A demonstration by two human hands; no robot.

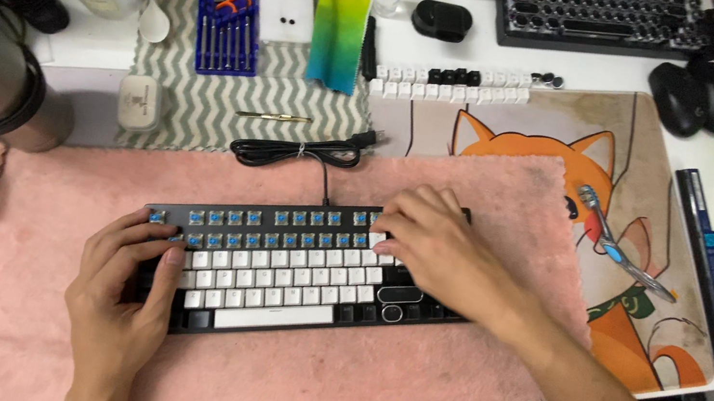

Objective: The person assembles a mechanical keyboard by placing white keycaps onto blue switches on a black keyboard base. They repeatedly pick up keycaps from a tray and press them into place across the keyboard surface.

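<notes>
From the head camera, a black mechanical keyboard (296, 268) lies slightly tilted on a pink towel (19, 288) spread over the worktop (91, 46). Its upper rows are bare blue switches, the lower rows carry white keycaps. The left hand (128, 287) grips the keyboard's left end, fingers curled over the edge and thumb on the keys. The right hand (441, 250) rests over the upper right corner, fingers bent down onto the keys; whether it pinches a cap cannot be told. Loose keycaps (456, 83) sit in rows behind, a toothbrush (620, 245) lies on the fox-print desk mat (658, 214), and a screwdriver set (226, 29) rests on a striped cloth (199, 99).
</notes>
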